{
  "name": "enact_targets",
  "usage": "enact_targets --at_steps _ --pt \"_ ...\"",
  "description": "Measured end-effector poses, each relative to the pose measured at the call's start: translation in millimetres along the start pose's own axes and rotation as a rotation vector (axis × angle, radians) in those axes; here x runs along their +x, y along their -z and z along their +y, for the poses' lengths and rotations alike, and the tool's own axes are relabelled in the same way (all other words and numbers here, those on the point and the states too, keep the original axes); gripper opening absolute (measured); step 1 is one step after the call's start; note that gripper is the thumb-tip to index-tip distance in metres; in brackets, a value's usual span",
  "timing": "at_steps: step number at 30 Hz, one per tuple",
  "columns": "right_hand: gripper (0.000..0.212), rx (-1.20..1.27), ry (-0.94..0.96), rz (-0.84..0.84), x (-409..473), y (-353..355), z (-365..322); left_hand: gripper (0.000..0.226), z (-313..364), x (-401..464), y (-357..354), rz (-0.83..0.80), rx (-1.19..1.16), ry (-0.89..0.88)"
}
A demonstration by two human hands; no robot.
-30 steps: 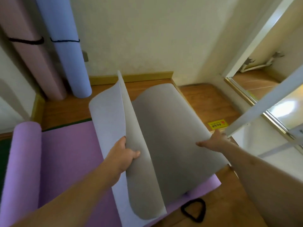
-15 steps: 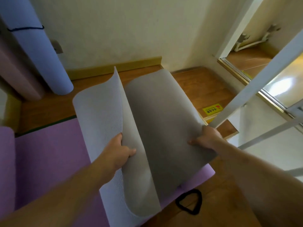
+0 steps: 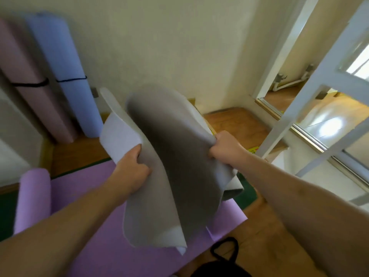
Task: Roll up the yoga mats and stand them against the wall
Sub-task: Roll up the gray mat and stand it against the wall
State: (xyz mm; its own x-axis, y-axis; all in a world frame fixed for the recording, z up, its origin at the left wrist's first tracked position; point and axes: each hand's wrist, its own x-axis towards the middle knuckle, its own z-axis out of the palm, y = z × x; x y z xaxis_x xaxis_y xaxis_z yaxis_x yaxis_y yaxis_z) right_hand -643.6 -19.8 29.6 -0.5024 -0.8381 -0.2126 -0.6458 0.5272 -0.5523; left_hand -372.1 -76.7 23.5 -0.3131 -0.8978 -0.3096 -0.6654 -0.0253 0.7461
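Hands (image 3: 131, 172) (image 3: 225, 148) grip grey mat (image 3: 179, 166) edges.

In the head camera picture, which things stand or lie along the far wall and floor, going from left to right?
Pink rolled mat → blue rolled mat → grey mat held in both hands → white door frame.

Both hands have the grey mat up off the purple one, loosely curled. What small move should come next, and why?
Probably lower the grey mat back onto the floor and tighten the curl. The left hand and right hand each grip an edge, but the mat hangs slack and open, not yet a roll like the two strapped against the wall.
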Motion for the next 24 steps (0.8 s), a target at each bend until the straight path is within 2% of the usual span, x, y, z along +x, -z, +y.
enact_targets --at_steps 3,6,10,13,15,17,19,21,22,24 --pt "0.023 0.252 0.064 -0.057 -44.8 26.0 -60.7 0.059 34.7 -35.4 59.2 0.050 0.028 -0.157" --pt "0.027 0.630 0.168 -0.088 -96.9 43.4 -123.0 0.050 75.5 -76.3 123.2 0.122 0.089 -0.334" --pt "0.030 1.060 0.263 -0.198 -169.5 45.2 -197.6 0.043 129.1 -140.8 208.0 0.239 0.342 -0.501" --pt "0.039 1.304 0.274 -0.283 -209.0 26.8 -237.9 0.042 153.5 -196.2 265.1 0.260 0.564 -0.584" --pt "0.042 1.432 0.246 -0.332 -233.5 -1.3 -264.1 0.027 158.8 -228.8 293.5 0.234 0.610 -0.626" --pt "0.038 1.513 0.210 -0.404 -261.6 -44.9 -290.1 0.025 157.1 -255.8 311.0 0.201 0.635 -0.651" --pt "0.033 1.420 0.085 -0.505 -284.5 -100.8 -312.5 0.024 145.5 -272.8 317.9 0.164 0.689 -0.643" --pt "0.042 1.127 -0.060 -0.662 -304.7 -152.3 -323.0 0.032 119.5 -279.0 319.8 0.115 0.731 -0.585" --pt "0.047 0.922 -0.071 -0.737 -314.5 -169.7 -322.5 0.039 102.0 -279.7 320.8 0.086 0.716 -0.546" --pt "0.042 0.503 0.039 -0.817 -331.7 -187.1 -314.0 0.050 62.9 -279.3 322.2 0.047 0.677 -0.471"
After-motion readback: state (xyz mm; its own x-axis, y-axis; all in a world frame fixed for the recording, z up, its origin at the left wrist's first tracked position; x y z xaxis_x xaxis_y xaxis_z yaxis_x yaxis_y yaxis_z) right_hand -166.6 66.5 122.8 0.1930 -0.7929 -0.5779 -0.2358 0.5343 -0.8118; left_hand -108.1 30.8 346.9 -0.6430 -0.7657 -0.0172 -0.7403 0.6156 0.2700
